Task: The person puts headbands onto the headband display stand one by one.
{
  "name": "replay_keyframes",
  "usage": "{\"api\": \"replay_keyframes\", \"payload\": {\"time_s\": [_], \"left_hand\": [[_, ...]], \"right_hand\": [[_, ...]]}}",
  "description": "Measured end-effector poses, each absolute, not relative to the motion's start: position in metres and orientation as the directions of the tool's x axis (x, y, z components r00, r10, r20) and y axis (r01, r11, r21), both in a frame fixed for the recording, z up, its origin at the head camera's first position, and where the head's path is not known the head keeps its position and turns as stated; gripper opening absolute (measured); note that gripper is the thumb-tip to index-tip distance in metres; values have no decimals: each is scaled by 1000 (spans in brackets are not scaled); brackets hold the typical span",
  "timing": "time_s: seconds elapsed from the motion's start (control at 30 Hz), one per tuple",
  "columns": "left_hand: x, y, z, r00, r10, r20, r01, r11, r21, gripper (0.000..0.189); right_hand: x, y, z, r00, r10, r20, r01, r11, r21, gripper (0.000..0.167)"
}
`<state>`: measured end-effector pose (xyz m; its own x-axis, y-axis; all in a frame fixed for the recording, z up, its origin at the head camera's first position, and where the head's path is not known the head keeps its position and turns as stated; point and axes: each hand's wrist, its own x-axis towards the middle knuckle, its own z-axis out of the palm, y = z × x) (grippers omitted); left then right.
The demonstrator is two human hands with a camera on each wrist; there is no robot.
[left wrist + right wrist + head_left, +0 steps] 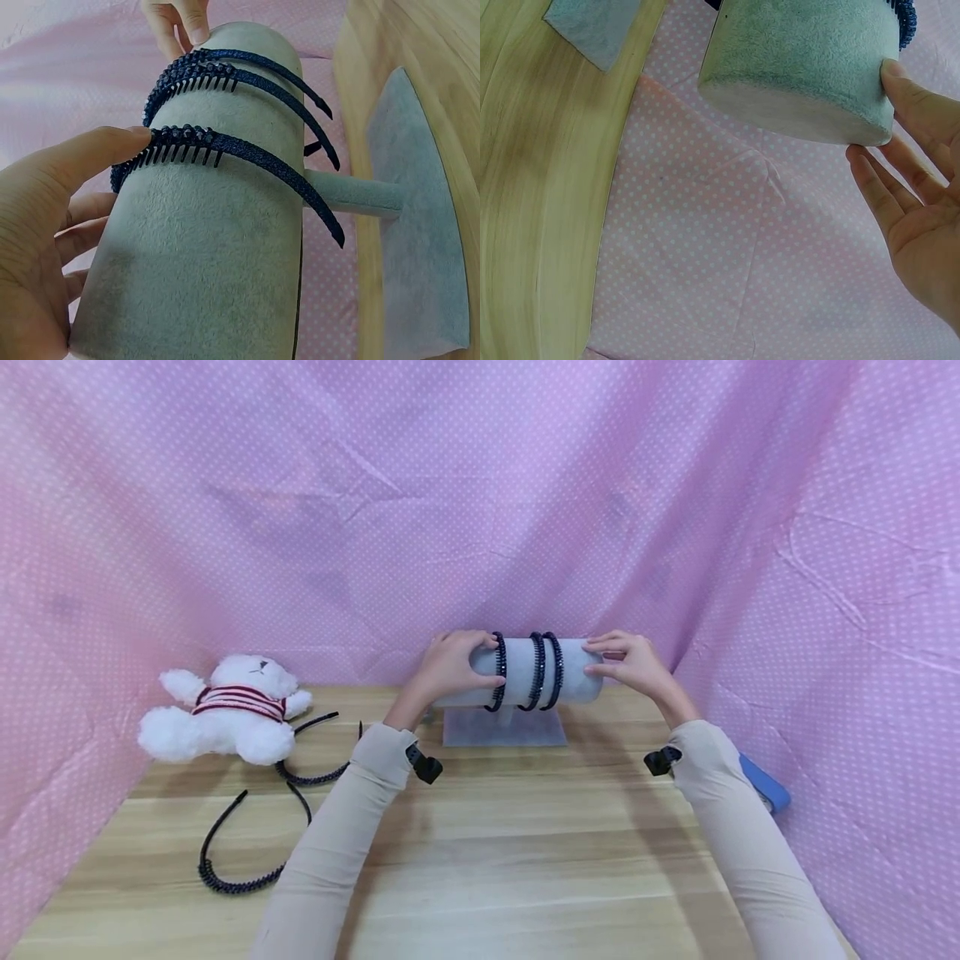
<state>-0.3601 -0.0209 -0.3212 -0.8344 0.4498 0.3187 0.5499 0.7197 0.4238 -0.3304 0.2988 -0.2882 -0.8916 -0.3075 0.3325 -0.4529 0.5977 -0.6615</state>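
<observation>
A grey, velvety cylinder stand point(517, 677) carries three dark, beaded headbands with small comb teeth. My left hand point(453, 668) holds the leftmost headband point(184, 139), with its thumb at the beaded part and other fingers behind the cylinder. Farther right on the roll, the middle headband point(537, 670) and the right headband point(556, 670) sit close together. My right hand point(630, 664) touches the cylinder's right end with fairly straight fingers. In the right wrist view its thumb point(904, 82) rests against the cylinder's side, and its fingertips point(859, 152) are right at the end rim.
A white plush bear point(240, 714) in a striped shirt lies at the table's back left. Two more headbands lie on the wooden table point(525, 860), one near headband point(240, 885) and one beside the bear. A blue object point(765, 785) is partly behind the right sleeve. Pink dotted cloth point(450, 510) surrounds the table.
</observation>
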Motion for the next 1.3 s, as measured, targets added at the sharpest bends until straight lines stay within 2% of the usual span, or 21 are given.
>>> {"api": "replay_keyframes", "payload": {"time_s": [0.4, 0.8, 1.3], "left_hand": [[-364, -6, -327, -803, 494, 335, 592, 726, 349, 65], [-367, 3, -334, -771, 505, 388, 609, 764, 214, 67], [-364, 4, -337, -773, 476, 420, 597, 769, 227, 80]], "right_hand": [[-329, 301, -288, -911, -289, 293, -411, 604, -683, 40], [-361, 320, -313, -907, -278, 318, -422, 591, -688, 40], [-358, 318, -312, -917, -273, 291, -399, 586, -705, 43]]}}
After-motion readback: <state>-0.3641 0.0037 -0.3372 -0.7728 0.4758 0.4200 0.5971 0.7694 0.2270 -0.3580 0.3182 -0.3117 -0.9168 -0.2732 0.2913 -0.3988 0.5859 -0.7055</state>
